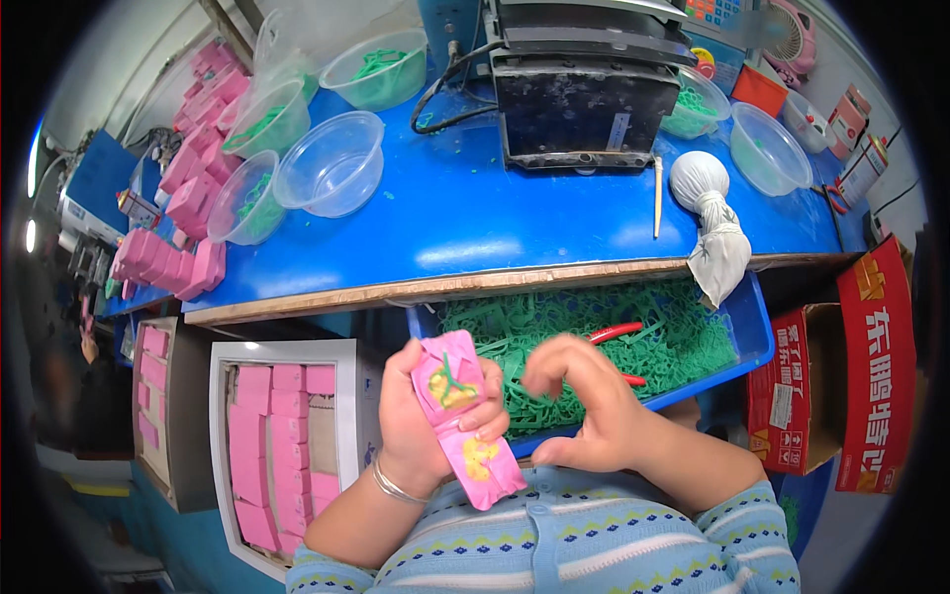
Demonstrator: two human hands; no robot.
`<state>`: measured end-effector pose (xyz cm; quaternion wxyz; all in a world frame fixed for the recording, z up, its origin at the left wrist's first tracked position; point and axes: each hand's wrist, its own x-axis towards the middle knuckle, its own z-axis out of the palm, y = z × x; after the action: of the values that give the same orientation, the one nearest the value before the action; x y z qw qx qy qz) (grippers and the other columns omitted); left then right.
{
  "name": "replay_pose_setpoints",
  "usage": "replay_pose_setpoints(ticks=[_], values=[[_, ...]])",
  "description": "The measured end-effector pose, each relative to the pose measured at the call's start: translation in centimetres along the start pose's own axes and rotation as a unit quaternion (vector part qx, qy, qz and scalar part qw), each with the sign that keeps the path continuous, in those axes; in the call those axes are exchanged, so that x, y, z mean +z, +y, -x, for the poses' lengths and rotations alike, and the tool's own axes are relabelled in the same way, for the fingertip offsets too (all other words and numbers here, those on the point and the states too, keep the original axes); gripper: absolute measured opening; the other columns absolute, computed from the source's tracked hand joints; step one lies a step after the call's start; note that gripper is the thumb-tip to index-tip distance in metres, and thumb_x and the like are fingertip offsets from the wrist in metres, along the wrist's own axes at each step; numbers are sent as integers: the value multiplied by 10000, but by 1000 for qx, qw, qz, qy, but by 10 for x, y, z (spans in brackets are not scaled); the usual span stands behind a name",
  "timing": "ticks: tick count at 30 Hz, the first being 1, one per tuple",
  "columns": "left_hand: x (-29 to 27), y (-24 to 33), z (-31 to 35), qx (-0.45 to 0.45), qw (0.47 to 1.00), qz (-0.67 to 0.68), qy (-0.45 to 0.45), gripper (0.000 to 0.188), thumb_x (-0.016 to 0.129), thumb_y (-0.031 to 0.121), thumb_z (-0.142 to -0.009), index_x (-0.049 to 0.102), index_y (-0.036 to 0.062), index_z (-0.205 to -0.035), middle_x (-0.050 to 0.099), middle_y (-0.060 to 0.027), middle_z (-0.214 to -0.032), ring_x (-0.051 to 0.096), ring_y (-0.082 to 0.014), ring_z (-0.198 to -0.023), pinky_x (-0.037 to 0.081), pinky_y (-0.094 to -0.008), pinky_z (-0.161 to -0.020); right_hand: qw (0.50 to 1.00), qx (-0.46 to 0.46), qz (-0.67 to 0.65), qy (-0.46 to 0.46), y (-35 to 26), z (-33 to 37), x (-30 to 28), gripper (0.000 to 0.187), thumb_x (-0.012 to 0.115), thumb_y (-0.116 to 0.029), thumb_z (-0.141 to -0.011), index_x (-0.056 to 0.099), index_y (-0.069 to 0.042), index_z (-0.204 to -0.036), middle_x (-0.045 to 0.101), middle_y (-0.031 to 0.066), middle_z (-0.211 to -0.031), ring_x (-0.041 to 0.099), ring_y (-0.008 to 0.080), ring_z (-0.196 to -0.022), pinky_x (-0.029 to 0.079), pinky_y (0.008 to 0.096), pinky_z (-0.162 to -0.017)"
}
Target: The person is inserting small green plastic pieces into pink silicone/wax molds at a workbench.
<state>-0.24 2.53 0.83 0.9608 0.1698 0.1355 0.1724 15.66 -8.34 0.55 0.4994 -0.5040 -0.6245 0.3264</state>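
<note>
My left hand is closed around a long pink block, which looks like an opened mould, tilted in front of my chest. Yellow shapes show in both of its halves, and a thin green strand lies on the upper one. Just to the right, my right hand hangs with fingers bent and thumb apart; nothing shows between them. Behind both hands a blue bin holds a heap of green rubbery scraps. A tool with red handles lies among the scraps, partly hidden by my right hand.
On the blue table stand clear plastic bowls, a black machine, a wooden stick and a tied white cloth bundle. Pink blocks are piled left; more fill a white box. Red cartons stand right.
</note>
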Motion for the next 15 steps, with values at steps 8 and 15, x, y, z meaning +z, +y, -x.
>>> replay_pose_setpoints(ticks=[8, 15], values=[[12, -20, 0, -13, 992, -14, 126, 512, 277, 409, -859, 542, -7, -999, 578, -178, -853, 541, -250, -599, 444, -330, -523, 992, -100, 54, -59, 10, -27, 4, 683, 796, -319, -629, 529, -127, -1228, 302, 204, -1369, 272, 378, -1282, 256, 459, -1024], [6, -16, 4, -42, 996, -5, 81, 519, 268, 442, -862, 549, 17, -960, 552, -121, -769, 484, -203, -538, 405, -310, -489, 996, -85, 8, -16, 6, -17, 15, 618, 791, -284, -642, 552, -136, -1192, 262, 217, -1399, 209, 415, -1311, 226, 504, -1032]])
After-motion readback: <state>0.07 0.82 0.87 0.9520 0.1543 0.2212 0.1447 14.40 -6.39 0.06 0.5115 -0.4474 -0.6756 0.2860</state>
